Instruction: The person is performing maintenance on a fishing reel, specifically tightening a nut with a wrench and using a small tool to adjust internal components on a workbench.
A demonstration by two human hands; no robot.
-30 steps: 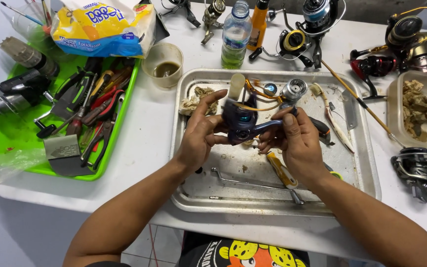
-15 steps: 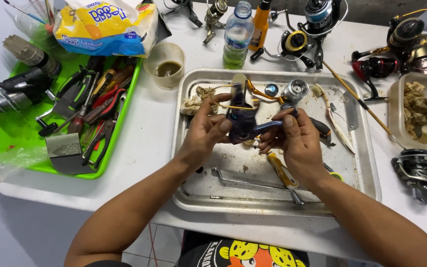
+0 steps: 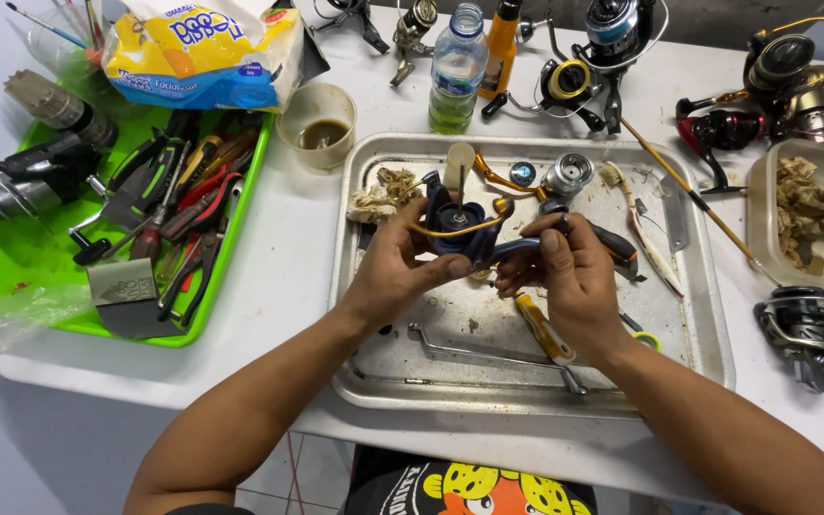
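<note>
2 hands hold a dark blue spinning reel body (image 3: 460, 229) above a metal tray (image 3: 698, 315) on the white counter (image 3: 298, 277).

The left hand (image 3: 398, 267) wraps its fingers around the reel's left side, thumb pressed on the lower body; the right hand (image 3: 569, 272) pinches the reel's stem with narrow fingers, and it seems to hold a small dark tool too, though the view is unclear there. In the tray lie a wrench (image 3: 488, 353), a yellow-handled screwdriver (image 3: 541, 329) and a silver spool (image 3: 566, 175). A green tray (image 3: 11, 262) of pliers sits left; a water bottle (image 3: 457, 72) and a cup (image 3: 317, 124) stand behind.
</note>
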